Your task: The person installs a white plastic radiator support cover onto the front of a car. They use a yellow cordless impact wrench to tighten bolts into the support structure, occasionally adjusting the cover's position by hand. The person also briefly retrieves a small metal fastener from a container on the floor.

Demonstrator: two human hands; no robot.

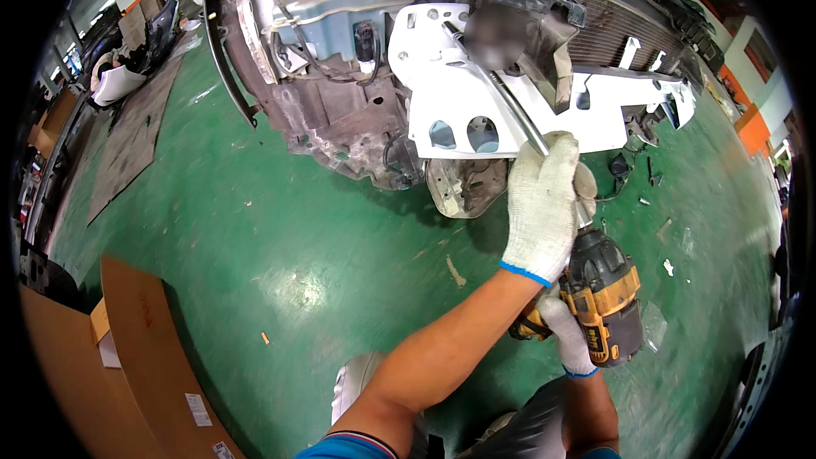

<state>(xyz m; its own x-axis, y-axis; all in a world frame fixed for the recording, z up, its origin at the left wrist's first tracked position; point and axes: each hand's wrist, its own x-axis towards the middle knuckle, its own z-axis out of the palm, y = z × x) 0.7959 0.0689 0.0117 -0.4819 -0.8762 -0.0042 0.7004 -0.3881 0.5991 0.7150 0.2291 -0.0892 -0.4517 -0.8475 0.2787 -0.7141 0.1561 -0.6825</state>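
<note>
My left hand (544, 204), in a white knit glove with a blue cuff, is closed around a long metal extension bar (510, 102). The bar slants up and left across a white bumper bracket panel (459, 110) at the car's stripped front end; its far tip overlaps the panel's upper part, and I cannot tell whether it touches. Lower down, my gloved right hand (563, 327) is wrapped around the grip of a yellow and black cordless impact wrench (602, 297). The wrench's nose points up toward my left hand, which partly hides where bar and wrench meet. A blurred patch covers part of the panel.
A pale blue fluid reservoir (336, 34) and a radiator (603, 17) sit in the car's front. Small fasteners and scraps (644, 201) lie on the green floor (280, 229) at right. An opened cardboard box (136, 331) stands lower left; removed car parts (119, 85) lie far left.
</note>
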